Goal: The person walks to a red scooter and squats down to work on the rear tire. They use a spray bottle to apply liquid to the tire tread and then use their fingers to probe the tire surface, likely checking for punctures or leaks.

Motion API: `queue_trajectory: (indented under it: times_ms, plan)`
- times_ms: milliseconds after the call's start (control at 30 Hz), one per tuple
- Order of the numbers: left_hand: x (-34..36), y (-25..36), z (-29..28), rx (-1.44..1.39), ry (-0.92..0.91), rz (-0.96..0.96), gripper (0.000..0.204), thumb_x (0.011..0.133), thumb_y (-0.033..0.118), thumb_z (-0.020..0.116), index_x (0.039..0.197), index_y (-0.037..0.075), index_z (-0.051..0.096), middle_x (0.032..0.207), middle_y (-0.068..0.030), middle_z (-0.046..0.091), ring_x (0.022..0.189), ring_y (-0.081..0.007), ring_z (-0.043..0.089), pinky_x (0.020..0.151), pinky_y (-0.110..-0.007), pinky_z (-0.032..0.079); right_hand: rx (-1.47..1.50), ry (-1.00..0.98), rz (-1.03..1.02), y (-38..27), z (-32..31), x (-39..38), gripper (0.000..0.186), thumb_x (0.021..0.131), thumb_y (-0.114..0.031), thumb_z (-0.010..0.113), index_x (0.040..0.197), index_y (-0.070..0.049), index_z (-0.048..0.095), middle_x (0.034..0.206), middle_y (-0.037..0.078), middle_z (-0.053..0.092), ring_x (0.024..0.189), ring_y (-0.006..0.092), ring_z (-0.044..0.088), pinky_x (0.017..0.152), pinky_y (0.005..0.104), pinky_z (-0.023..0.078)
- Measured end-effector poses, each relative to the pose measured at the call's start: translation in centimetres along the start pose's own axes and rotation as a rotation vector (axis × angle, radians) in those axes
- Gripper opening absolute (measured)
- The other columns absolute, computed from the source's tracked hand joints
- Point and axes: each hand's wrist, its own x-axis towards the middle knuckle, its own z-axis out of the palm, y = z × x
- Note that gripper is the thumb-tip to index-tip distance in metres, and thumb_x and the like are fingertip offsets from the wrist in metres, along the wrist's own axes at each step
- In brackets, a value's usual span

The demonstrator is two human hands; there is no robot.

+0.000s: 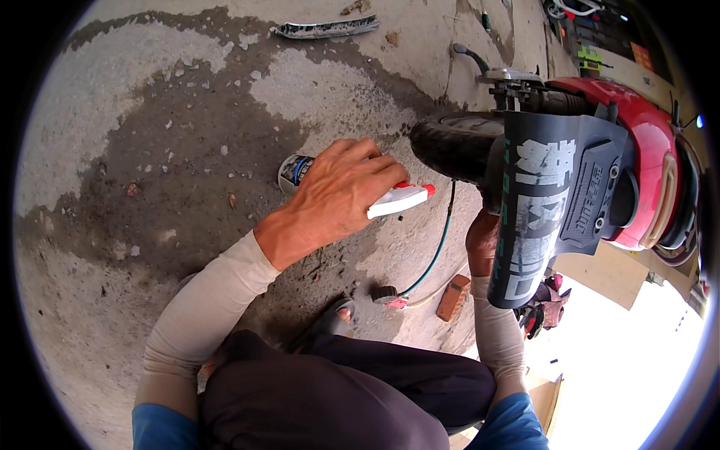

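Observation:
My left hand (345, 187) is closed around a spray bottle (397, 199) with a white and red trigger head and a dark body, tilted over the concrete floor just left of the rear tyre (450, 146). My right hand (481, 238) reaches up behind a black mudguard (577, 195) with silver lettering; its fingers are hidden, so I cannot tell what it grips. The mudguard sits at the back of a red scooter (652, 142), and its lower end overlaps my right forearm.
A curved metal piece (322, 28) lies at the top of the floor (187, 135). A green hose (433, 261) runs to a gauge (386, 295) beside an orange brick (453, 298). Dark items (551, 307) lie at the right. Another vehicle (570, 9) stands at top right. My knees and sandal fill the lower middle.

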Motion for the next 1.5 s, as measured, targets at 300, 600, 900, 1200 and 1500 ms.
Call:
queue_trajectory:
  times_ms: [300,600,900,1200,1500]
  plan:
    - [0.6,0.2,0.4,0.015,-0.087,-0.059,0.029,0.080,0.011,0.083,0.107,0.008,0.072,0.104,-0.0048,0.073,0.103,-0.0246,0.064,0.091,-0.040,0.049,-0.883,-0.139,-0.354,2.4,-2.5,2.3,0.057,0.111,-0.036,0.061,0.158,-0.010,0.042,0.150,0.019,0.055,0.131,0.0342,0.057,0.113,0.0501,0.042]
    - [0.1,-0.1,-0.3,0.006,-0.021,-0.058,0.027,0.084,0.016,0.082,0.107,0.007,0.072,0.102,-0.0040,0.074,0.101,-0.0238,0.065,0.088,-0.040,0.049,-2.665,-0.047,-0.714,8.8,2.9,2.3,0.061,0.104,-0.049,0.070,0.150,-0.011,0.058,0.145,0.019,0.062,0.132,0.0374,0.054,0.117,0.0514,0.037]
    - [-0.1,-0.1,-0.1,0.004,0.044,-0.008,0.026,0.084,0.017,0.082,0.105,0.007,0.072,0.099,-0.0040,0.072,0.102,-0.0243,0.064,0.088,-0.040,0.048,-2.801,-0.191,-1.043,6.7,1.2,2.2,0.072,0.106,-0.046,0.067,0.161,-0.008,0.040,0.160,0.027,0.044,0.141,0.0439,0.045,0.122,0.0550,0.028]
    - [0.0,0.2,-0.8,0.003,0.026,-0.069,0.022,0.087,0.019,0.081,0.104,0.009,0.072,0.100,-0.0042,0.071,0.098,-0.0255,0.065,0.085,-0.041,0.049,-2.539,-0.468,-1.148,5.7,-1.3,4.9,0.041,0.099,-0.032,0.079,0.133,-0.012,0.068,0.125,0.006,0.074,0.112,0.0230,0.068,0.096,0.0384,0.050]
    - [-0.3,-0.3,-0.5,-0.042,0.077,0.000,0.026,0.082,0.019,0.085,0.103,0.009,0.073,0.101,-0.0022,0.073,0.104,-0.0241,0.065,0.091,-0.041,0.049,-2.403,-0.233,-1.081,7.8,0.2,3.5,0.047,0.100,-0.037,0.079,0.138,-0.012,0.066,0.132,0.011,0.071,0.121,0.0311,0.063,0.104,0.0396,0.046]
